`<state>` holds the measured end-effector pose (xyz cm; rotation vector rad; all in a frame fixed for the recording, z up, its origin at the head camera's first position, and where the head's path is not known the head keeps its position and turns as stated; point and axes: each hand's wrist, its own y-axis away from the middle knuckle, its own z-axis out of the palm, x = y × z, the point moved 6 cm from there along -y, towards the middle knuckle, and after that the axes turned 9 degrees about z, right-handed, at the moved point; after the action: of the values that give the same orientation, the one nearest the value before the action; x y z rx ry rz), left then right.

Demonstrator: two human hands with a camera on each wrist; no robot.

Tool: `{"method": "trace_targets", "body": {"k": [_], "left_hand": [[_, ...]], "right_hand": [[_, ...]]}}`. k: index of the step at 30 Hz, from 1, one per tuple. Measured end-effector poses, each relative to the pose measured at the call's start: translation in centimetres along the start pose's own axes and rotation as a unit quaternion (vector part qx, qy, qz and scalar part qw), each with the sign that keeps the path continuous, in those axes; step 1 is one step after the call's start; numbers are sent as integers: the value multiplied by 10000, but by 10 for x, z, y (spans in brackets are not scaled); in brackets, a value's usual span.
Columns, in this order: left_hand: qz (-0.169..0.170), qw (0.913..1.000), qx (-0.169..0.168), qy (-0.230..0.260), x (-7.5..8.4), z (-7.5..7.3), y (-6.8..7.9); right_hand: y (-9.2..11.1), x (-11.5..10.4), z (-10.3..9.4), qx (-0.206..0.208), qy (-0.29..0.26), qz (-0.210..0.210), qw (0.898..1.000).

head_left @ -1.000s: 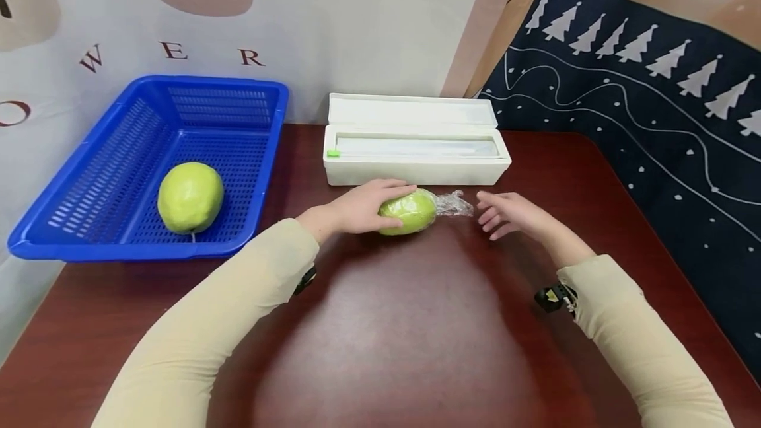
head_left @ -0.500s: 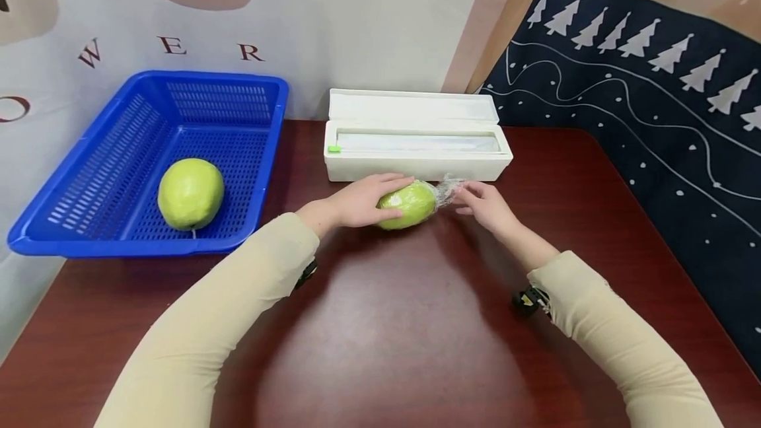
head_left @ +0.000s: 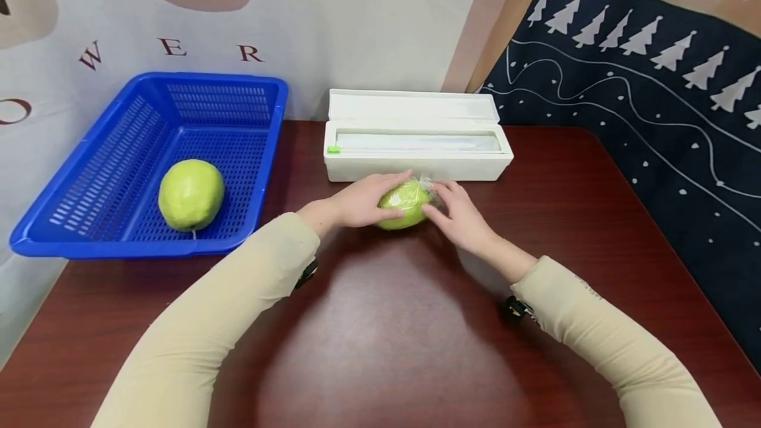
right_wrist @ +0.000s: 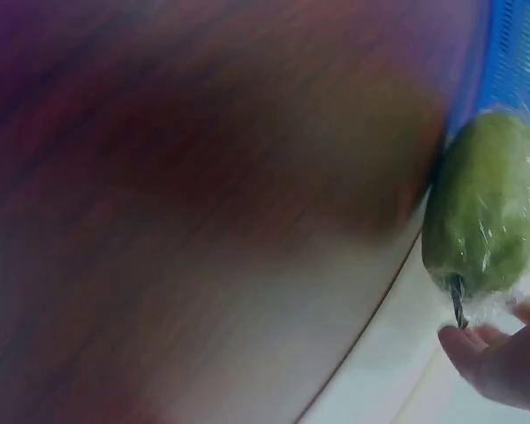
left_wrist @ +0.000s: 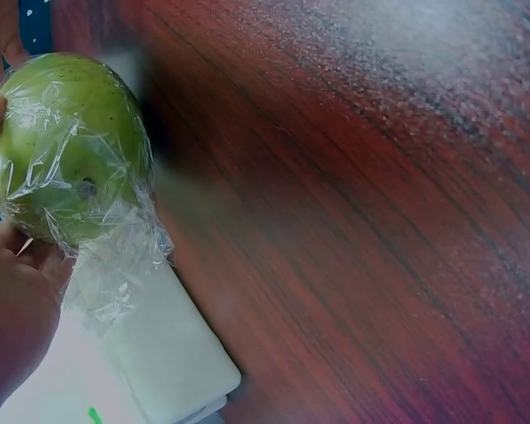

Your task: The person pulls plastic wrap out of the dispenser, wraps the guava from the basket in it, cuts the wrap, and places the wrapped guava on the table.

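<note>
A green fruit [head_left: 405,200] wrapped in clear cling film [head_left: 425,183] lies on its side on the table. My left hand [head_left: 361,201] grips its left end, thumb on the near side and fingers over the top. At the opposite end, my right hand [head_left: 462,218] curls its thumb and fingers around the gathered film and fruit. The right wrist view shows a dark stem [right_wrist: 458,300] with fingertips right at it. Creased film [left_wrist: 124,256] hangs loose beside the fruit in the left wrist view.
Behind the hands stands a white cling film box [head_left: 416,167], lid up, with a green slider [head_left: 333,149]. A blue basket [head_left: 270,150] at the left holds another green fruit [head_left: 191,195]. The dark red table [head_left: 392,335] meets printed cloth backdrops behind and at the right.
My right hand has moved left from beyond the film tail to the fruit's right end. The protruding tail is now gathered in against the fruit. My left hand keeps its hold.
</note>
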<state>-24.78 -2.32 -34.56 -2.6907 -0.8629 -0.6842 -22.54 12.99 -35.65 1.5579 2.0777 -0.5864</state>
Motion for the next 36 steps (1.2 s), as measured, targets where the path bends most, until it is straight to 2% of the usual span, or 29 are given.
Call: {"method": "trace_targets", "body": {"k": [5, 9, 12, 17, 21, 25, 27, 29, 32, 34, 36], "left_hand": [[-382, 9986, 69, 356, -6, 1, 0], [-430, 9981, 51, 435, -6, 0, 0], [-406, 9981, 19, 468, -6, -1, 1], [-437, 9959, -46, 795, -8, -5, 5], [-522, 9950, -67, 848, -13, -9, 12], [-970, 9944, -416, 1, -20, -12, 26], [-1241, 9888, -645, -514, -25, -11, 32], [-1581, 9817, -731, -766, -30, -11, 37], [-2240, 9700, -688, -641, -40, -11, 47], [-2654, 9631, -362, -246, -46, -13, 52], [-3064, 9508, 30, 449, -50, -13, 56]], "right_hand": [[2, -11, 11, 23, 896, -818, 9926], [-1, -17, 14, 270, 1520, -1266, 9799], [-4, -20, 17, 272, 1871, -1476, 9708], [-10, -21, 17, 139, 2163, -1415, 9659], [-15, -17, 13, -166, 2104, -972, 9726], [-18, -16, 10, -409, 1978, -574, 9777], [-19, -16, 9, -458, 1985, -520, 9777], [-19, -17, 9, -482, 2010, -528, 9770], [-20, -18, 10, -482, 2028, -538, 9766], [-20, -18, 10, -489, 2005, -493, 9772], [-20, -18, 10, -487, 1994, -476, 9776]]}}
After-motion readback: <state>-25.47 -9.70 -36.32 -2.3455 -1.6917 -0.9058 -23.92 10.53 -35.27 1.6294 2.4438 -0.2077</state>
